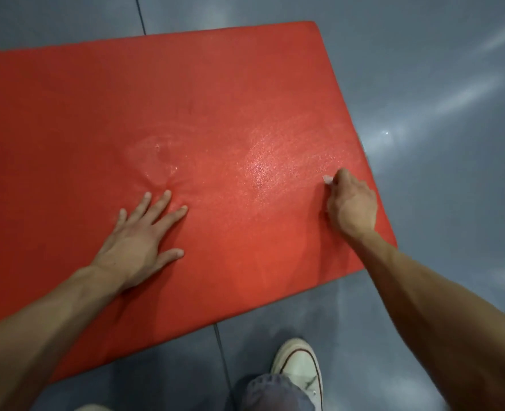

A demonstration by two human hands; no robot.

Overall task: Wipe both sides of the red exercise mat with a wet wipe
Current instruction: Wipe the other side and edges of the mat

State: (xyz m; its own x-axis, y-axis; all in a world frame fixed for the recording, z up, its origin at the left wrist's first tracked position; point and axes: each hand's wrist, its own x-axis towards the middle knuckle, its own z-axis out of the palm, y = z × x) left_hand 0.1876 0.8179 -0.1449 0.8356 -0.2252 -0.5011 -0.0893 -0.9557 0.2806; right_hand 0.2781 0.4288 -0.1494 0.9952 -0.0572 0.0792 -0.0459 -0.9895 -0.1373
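The red exercise mat (186,114) lies flat on the grey floor and fills most of the view. My left hand (138,241) presses flat on it with fingers spread, denting the foam ahead of the fingertips. My right hand (350,203) sits near the mat's right edge, fingers curled around a small white wet wipe (327,179), of which only a corner shows. Shiny damp patches glisten on the mat between and ahead of my hands.
Grey glossy floor (438,84) surrounds the mat, with a seam line running at the top left and bottom. My white sneaker (300,366) and grey trouser leg stand on the floor just below the mat's near edge.
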